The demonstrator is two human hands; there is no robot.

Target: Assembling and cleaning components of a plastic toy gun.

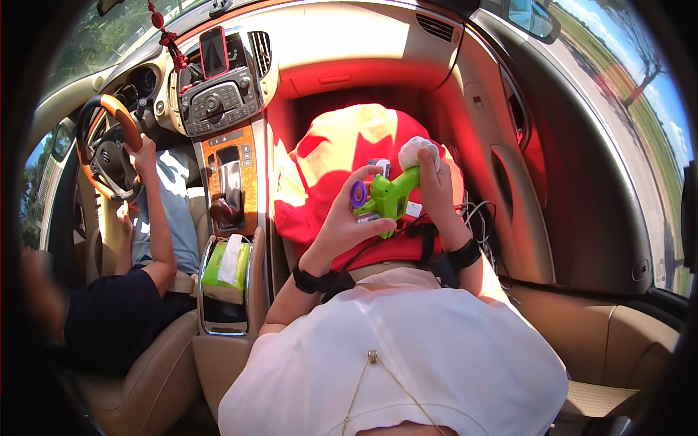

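A green toy (387, 198) with a purple wheel sits at frame centre, gripped by the left hand (347, 218), fingers curled round it. The right hand (435, 185) presses a white cloth (416, 150) to its top end; wiping looks under way, not finished. Below lies a red bag (334, 156); at left, a driver's hand (143, 156) holds the steering wheel (109, 145).

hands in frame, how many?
3. Wearer's left hand and right hand hold a green toy over the red bag. The driver's hand is on the steering wheel; the driver's other hand isn't clearly visible.
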